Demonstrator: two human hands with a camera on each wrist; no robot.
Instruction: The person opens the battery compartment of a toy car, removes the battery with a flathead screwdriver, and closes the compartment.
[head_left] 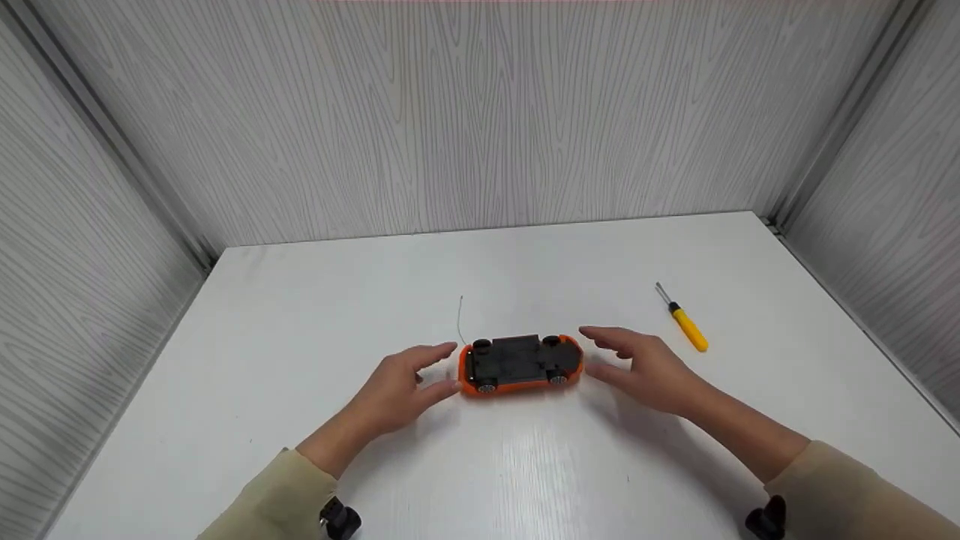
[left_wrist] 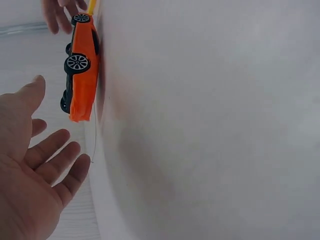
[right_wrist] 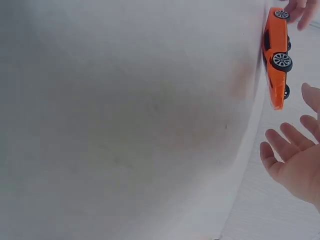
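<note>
An orange toy car (head_left: 521, 364) lies upside down on the white table, its black underside and wheels facing up. Off its left end, a thin wire (head_left: 460, 319) sticks out toward the back. My left hand (head_left: 405, 386) is beside that left end, fingers spread and holding nothing. At the opposite end, my right hand (head_left: 641, 367) is also spread, its fingertips close to the car. Both wrist views show a gap between the palm and the toy car (left_wrist: 84, 70), with the right palm (right_wrist: 300, 160) facing it.
A screwdriver (head_left: 688, 326) with a yellow handle lies on the table (head_left: 337, 300) to the right, behind my right hand, its tip pointing away. Wood-grained panels (head_left: 480, 112) enclose the table at the back and both sides.
</note>
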